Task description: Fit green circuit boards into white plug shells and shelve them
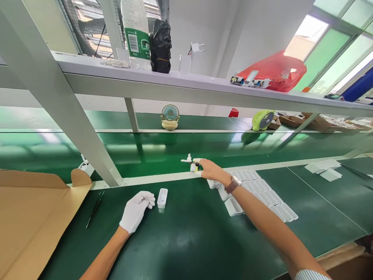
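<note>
A dark green, smooth-topped bench (204, 241) filled the foreground, bordered at its far side by a glossy green strip (151, 151) and a pale rail. Above ran a long, pale shelf (175, 83) bearing, among other items, a clear plastic bottle with a green label (136, 42). A tan, open cardboard box (29, 221) stood at the left.

The bare right forearm (259, 214), banded at the wrist by a brown-strapped watch (233, 183), extended diagonally forward and inward over a block of white, rectangular plastic trays (269, 194). The right hand (214, 170), with white-covered fingertips, was turned toward the left, its thumb and fingers bent about a small white-and-yellow part (194, 167) at the far rail; whether the part was gripped could not be told.

The left hand (136, 212), in a white glove, was held low over the near bench, wrist roughly in line with its forearm and fingers loosely curled to the right; whether they were fully closed could not be told. Just beside its fingertips lay a single white, oblong plastic case (162, 198). Slender dark tweezers (94, 210) lay between box and glove. A small white pronged piece (189, 157) showed just beyond the white-and-yellow part.
</note>
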Motion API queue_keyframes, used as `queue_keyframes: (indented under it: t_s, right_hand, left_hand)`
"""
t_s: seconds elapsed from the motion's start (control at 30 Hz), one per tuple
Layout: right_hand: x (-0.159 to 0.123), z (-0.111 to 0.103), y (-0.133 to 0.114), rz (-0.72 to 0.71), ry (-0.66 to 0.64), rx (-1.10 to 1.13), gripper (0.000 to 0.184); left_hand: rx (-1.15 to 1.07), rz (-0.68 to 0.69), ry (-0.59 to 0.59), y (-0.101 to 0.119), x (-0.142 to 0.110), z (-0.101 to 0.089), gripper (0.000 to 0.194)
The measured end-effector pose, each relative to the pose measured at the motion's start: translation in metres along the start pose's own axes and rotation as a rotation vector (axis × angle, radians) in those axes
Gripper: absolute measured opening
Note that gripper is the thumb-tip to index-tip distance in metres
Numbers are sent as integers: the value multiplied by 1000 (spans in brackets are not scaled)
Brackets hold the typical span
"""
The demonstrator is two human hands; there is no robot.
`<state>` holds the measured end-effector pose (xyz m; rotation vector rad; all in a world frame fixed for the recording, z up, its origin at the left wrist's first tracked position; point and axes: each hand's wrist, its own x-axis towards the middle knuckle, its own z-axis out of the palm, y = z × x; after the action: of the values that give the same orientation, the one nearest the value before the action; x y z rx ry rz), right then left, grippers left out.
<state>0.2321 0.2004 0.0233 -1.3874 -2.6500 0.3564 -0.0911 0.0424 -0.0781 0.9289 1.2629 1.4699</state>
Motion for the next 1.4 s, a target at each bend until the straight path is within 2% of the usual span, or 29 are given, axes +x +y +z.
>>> queue_keyframes:
  t_s: [0.07, 0.13, 0.27, 0.33, 0.43, 0.53, 0.63, 0.73, 0.87, 0.97, 1.1, 1.23, 1.4]
  right_hand:
    - [-22, 22, -24, -55, -9, 28, 30]
    - [-46, 44, -45, -83, 1, 45, 35]
    - [-92, 75, -72, -33, 66, 71, 46]
    - [-114, 80, -81, 26, 94, 88, 46]
    - [-144, 76, -88, 81, 123, 145, 52]
    - [-158, 68, -84, -7, 225, 99, 51]
    - [-154, 67, -73, -169, 271, -10, 54]
    - [-137, 71, -64, -246, 203, -7, 64]
    - [-109, 79, -55, -177, 51, 89, 75]
    - [-99, 84, -48, -133, -2, 141, 74]
    - [-105, 92, -40, -101, 9, 197, 77]
    - [-110, 98, -40, -56, 14, 325, 68]
    - [-100, 82, -57, -42, 85, 443, 65]
  left_hand:
    - [28, -14, -26, 2, -1, -2, 20]
    - [62, -18, -54, 5, -2, -3, 21]
    - [105, -4, -69, 8, -7, -2, 25]
    - [113, 1, -63, 8, -8, -1, 27]
    - [113, 6, -58, 7, -9, 0, 28]
    - [124, 16, -54, 3, -9, 0, 28]
    - [163, 36, -37, 1, -9, 1, 30]
    - [221, 62, -24, 2, -10, 1, 32]
    - [283, 120, -60, 6, -12, -2, 47]
    - [408, 173, -139, 11, -14, -4, 63]
    - [580, 202, -250, 21, -19, 2, 83]
    - [781, 125, -308, 28, -20, 12, 95]
    - [943, 93, -298, 29, -17, 24, 106]
